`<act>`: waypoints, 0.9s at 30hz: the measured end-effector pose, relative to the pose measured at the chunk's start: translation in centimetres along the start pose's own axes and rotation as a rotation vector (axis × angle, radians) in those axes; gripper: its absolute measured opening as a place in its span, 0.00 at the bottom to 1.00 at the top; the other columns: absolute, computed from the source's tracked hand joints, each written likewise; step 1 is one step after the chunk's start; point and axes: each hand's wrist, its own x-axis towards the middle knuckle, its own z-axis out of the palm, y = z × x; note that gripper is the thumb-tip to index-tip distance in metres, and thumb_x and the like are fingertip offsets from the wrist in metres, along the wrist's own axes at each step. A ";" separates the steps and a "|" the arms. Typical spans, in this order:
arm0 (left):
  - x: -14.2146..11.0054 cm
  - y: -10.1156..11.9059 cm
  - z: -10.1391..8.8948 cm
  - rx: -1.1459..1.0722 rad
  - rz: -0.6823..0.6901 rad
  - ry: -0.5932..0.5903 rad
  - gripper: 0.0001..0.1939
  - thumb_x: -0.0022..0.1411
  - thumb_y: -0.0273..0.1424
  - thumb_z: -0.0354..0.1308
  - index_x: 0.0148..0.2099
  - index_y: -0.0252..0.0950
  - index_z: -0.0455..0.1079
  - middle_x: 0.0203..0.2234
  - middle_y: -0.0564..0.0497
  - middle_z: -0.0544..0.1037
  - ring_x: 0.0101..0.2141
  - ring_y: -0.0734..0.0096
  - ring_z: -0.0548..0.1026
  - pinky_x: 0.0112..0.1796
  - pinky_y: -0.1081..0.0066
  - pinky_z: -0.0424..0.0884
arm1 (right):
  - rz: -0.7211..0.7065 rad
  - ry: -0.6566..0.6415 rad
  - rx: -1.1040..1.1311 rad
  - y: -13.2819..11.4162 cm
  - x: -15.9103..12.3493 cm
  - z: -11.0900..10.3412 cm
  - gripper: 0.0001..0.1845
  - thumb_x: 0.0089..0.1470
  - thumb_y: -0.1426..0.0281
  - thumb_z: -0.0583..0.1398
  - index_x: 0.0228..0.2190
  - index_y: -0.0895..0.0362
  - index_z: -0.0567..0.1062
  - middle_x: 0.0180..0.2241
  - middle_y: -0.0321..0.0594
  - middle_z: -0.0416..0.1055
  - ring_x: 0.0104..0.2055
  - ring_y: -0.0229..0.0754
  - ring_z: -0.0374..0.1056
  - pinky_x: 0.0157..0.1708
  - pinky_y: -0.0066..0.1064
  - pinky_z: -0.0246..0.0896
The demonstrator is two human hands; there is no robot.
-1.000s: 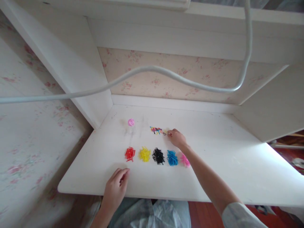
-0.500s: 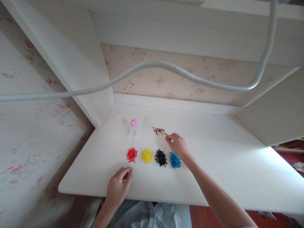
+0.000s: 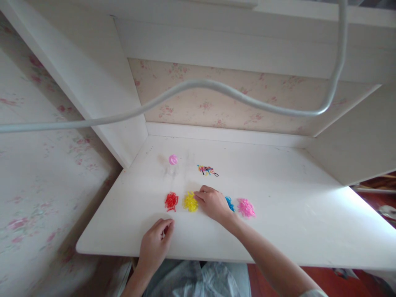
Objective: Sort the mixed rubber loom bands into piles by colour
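My right hand point(image 3: 213, 202) reaches over the white desk, its pinched fingertips at the right edge of a pile of small yellow rubber bands point(image 3: 190, 202). Whether a band is between the fingers is too small to tell. This hand hides the black pile and part of the blue rubber bands point(image 3: 229, 203). My left hand point(image 3: 156, 239) rests near the desk's front edge, fingers curled and closed, with nothing visible in them. Just beyond it lies a pile of red rubber bands point(image 3: 171, 201). Farther back is a small cluster of mixed-colour bands point(image 3: 206, 169), a black one at its right end.
Pink rubber bands point(image 3: 246, 207) form a pile right of the blue one. A small clear container with a pink top point(image 3: 173, 159) stands at the back left. A pale cable or tube point(image 3: 213, 84) crosses the view above the desk point(image 3: 297, 222).
My right hand has moved from the mixed-colour cluster back toward me and left to the yellow pile. It now covers the black pile and uncovers the pink one. My left hand has stayed put.
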 end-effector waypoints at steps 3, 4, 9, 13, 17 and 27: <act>0.0 -0.1 0.1 0.005 0.011 0.006 0.14 0.64 0.38 0.47 0.40 0.40 0.72 0.26 0.54 0.74 0.26 0.75 0.72 0.29 0.76 0.67 | 0.170 0.058 -0.009 2.5 0.6 -0.7 0.18 0.62 0.62 0.47 0.38 0.46 0.76 0.41 0.34 0.71 0.40 0.35 0.67 0.35 0.25 0.55; 0.0 -0.2 0.1 0.006 0.019 0.013 0.14 0.64 0.38 0.47 0.39 0.40 0.72 0.26 0.53 0.75 0.26 0.74 0.72 0.29 0.76 0.67 | 0.253 0.070 -0.019 3.5 1.0 -0.9 0.17 0.61 0.61 0.48 0.40 0.46 0.76 0.42 0.34 0.70 0.40 0.36 0.67 0.36 0.25 0.55; 0.1 -0.2 0.3 0.000 0.038 0.045 0.13 0.63 0.37 0.48 0.39 0.40 0.72 0.26 0.53 0.75 0.27 0.74 0.73 0.29 0.76 0.68 | 0.489 0.052 -0.061 8.2 3.2 -1.3 0.18 0.58 0.61 0.52 0.46 0.48 0.74 0.44 0.40 0.69 0.42 0.40 0.68 0.36 0.27 0.56; 0.1 -0.2 0.3 0.006 0.046 0.070 0.13 0.63 0.37 0.48 0.38 0.39 0.73 0.27 0.52 0.76 0.27 0.74 0.73 0.29 0.76 0.69 | 0.530 0.043 -0.072 9.5 4.4 -0.5 0.17 0.58 0.61 0.51 0.44 0.47 0.76 0.44 0.41 0.69 0.42 0.42 0.68 0.36 0.28 0.56; -0.1 -0.1 0.2 0.018 0.052 0.065 0.13 0.63 0.37 0.47 0.38 0.39 0.72 0.27 0.52 0.76 0.27 0.74 0.73 0.30 0.76 0.69 | 0.522 0.062 -0.073 9.6 4.5 -0.1 0.17 0.60 0.63 0.49 0.40 0.47 0.77 0.43 0.39 0.70 0.41 0.40 0.68 0.34 0.27 0.55; -0.1 -0.2 0.4 0.023 0.059 0.062 0.13 0.64 0.37 0.47 0.38 0.40 0.72 0.29 0.53 0.76 0.28 0.73 0.74 0.31 0.76 0.69 | 0.477 0.143 -0.071 10.0 2.4 -0.8 0.18 0.61 0.65 0.48 0.36 0.51 0.77 0.41 0.40 0.70 0.38 0.39 0.68 0.33 0.27 0.54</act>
